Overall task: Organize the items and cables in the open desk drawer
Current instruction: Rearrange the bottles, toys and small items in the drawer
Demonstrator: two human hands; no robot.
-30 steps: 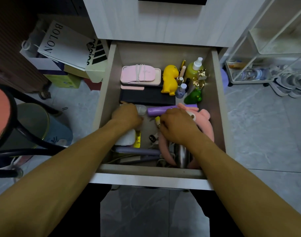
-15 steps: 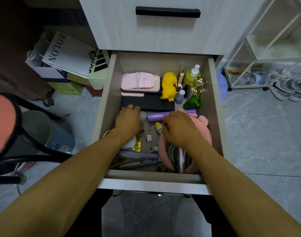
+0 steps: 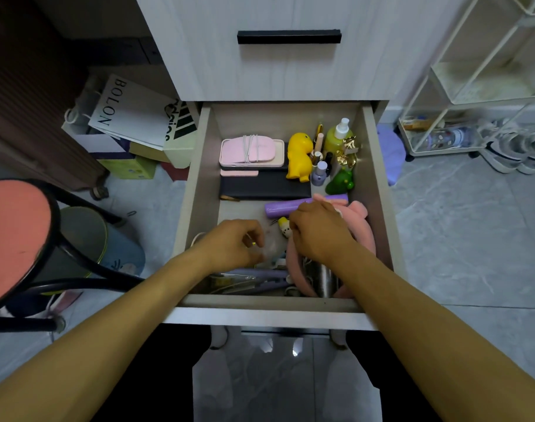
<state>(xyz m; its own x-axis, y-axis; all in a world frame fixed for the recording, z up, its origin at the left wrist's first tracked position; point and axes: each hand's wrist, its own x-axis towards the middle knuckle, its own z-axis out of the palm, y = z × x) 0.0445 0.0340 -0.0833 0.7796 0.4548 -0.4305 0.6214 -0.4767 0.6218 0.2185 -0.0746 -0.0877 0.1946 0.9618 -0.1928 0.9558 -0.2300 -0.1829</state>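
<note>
Near the drawer point(image 3: 196, 178) front, both hands are curling, left hand point(image 3: 232, 243) pinching something small and unclear, right hand point(image 3: 319, 231) grip hidden, risking tangling cables point(image 3: 306, 266).

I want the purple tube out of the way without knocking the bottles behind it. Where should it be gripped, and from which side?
Grip the purple tube by its exposed left half, coming from above with fingers across its width. It lies flat and crosswise; its right end is hidden behind the right hand and the pink plush, while bare drawer floor lies left of it.
</note>
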